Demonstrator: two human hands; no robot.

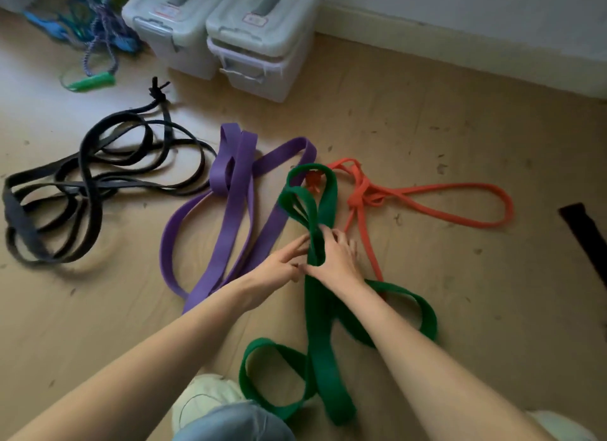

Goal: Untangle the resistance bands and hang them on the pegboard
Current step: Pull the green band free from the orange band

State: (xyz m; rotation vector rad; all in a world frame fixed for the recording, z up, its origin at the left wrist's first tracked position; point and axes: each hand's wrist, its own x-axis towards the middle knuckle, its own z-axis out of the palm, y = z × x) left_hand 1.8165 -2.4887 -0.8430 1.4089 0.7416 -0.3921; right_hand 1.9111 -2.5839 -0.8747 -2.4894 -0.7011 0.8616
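A wide green resistance band [320,312] lies twisted in loops on the wooden floor in front of me. My right hand [335,260] grips its knotted middle, fingers curled round the strap. My left hand [279,266] touches the same knot from the left with fingers extended. A purple band [236,191] lies looped to the left of the green one. A thin orange band [423,201] with a knot lies to the right, partly under the green loop. A tangled black band [82,184] lies at far left. No pegboard is in view.
Two lidded plastic storage boxes [236,37] stand against the wall at the back. A jump rope with a green handle [90,81] and blue gear lie at the back left. A black strap [588,240] lies at the right edge. My shoe [203,398] is below.
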